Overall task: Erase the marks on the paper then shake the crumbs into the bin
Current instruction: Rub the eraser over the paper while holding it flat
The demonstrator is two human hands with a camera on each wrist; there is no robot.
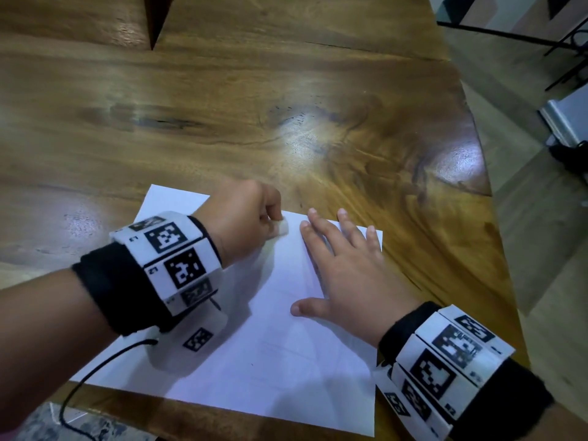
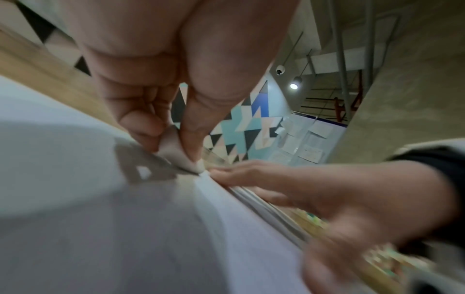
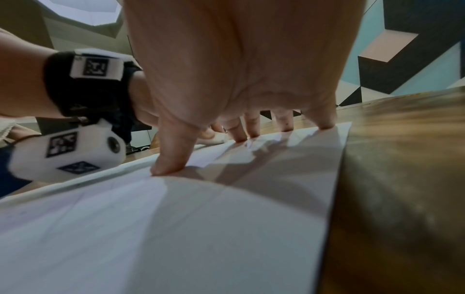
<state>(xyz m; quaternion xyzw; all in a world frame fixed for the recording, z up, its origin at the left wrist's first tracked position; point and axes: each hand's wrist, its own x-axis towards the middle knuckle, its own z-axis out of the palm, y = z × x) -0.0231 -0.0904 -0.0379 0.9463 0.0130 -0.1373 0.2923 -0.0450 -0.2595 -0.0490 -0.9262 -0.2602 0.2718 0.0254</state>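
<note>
right now the left hand (image 1: 245,218) pinches an eraser (image 1: 281,230) at the far edge of the paper (image 1: 270,345), near the desk's (image 1: 286,106) right edge, the right hand (image 1: 345,275) flat, fingers spread, pinning it: still erasing, steady rubbing next.

Close view along the left hand (image 2: 161,65): thumb and curled fingers pinch a small pale eraser (image 2: 180,157), its tip touching the white paper (image 2: 125,228) near the far edge. The right hand (image 2: 314,191) lies flat on the sheet just beside it, fingers straight. Behind, a wall (image 2: 241,129) of coloured triangles.
</note>
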